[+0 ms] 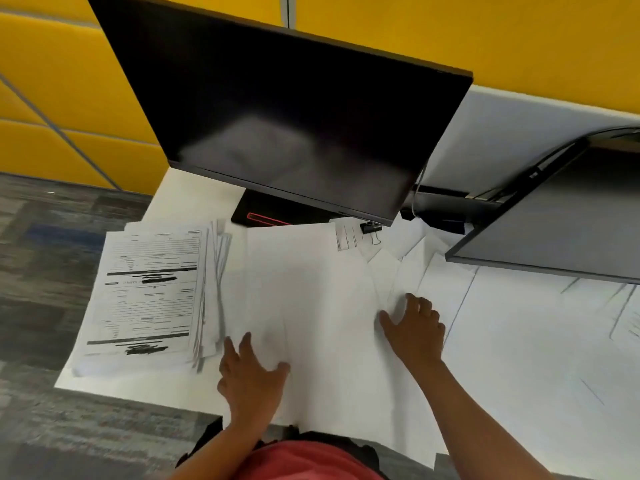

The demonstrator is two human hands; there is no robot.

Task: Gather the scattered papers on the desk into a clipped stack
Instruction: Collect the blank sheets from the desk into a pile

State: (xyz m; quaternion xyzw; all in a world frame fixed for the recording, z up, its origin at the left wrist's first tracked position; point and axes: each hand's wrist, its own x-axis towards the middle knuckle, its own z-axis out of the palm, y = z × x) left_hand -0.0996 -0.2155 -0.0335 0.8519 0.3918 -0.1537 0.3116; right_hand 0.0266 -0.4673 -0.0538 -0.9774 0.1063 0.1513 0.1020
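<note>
A rough stack of printed papers [152,296] lies on the left of the white desk [519,358], its sheets fanned along the right edge. Blank white sheets [311,289] overlap across the middle. More loose sheets [408,261] spread toward the back right. My left hand [249,372] rests flat on the blank sheets near the stack's lower right corner, fingers spread. My right hand [415,327] presses flat on overlapping sheets to the right. A black binder clip [370,227] sits at the back by a small printed slip [346,237].
A dark monitor [277,116] hangs over the back of the desk on a black base [270,213]. A second screen [554,220] juts in from the right, with cables behind it. The desk's left and front edges drop to grey carpet [45,271].
</note>
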